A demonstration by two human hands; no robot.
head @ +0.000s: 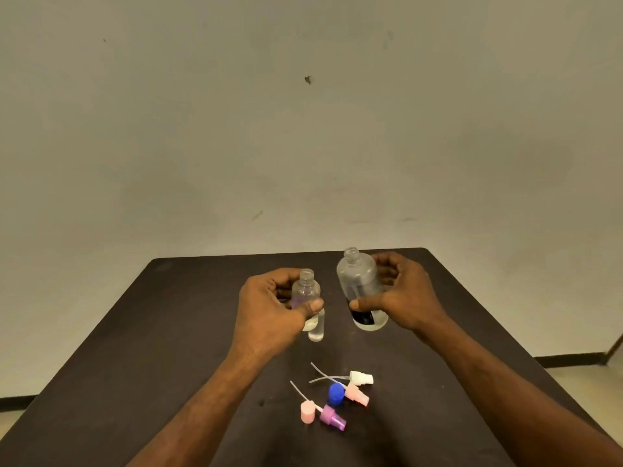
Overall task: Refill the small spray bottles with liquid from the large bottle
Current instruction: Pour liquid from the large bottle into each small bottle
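Note:
My left hand [269, 308] grips a small clear spray bottle [306, 288], uncapped and upright, a little above the dark table [168, 332]. Just behind and below it stands another small clear bottle [317, 328], partly hidden by my thumb. My right hand [404, 294] holds the large clear bottle [359, 281], open at the neck, nearly upright, with a dark label low on its side and liquid near its base. The two held bottles are apart, necks roughly level.
Nearer to me lie loose spray tops with dip tubes: a white one [361, 378], a pink one [357, 395], a purple one [332, 417] and a pink cap [306, 412]. A blue screw cap [336, 393] lies among them. A bare wall stands behind the table's far edge.

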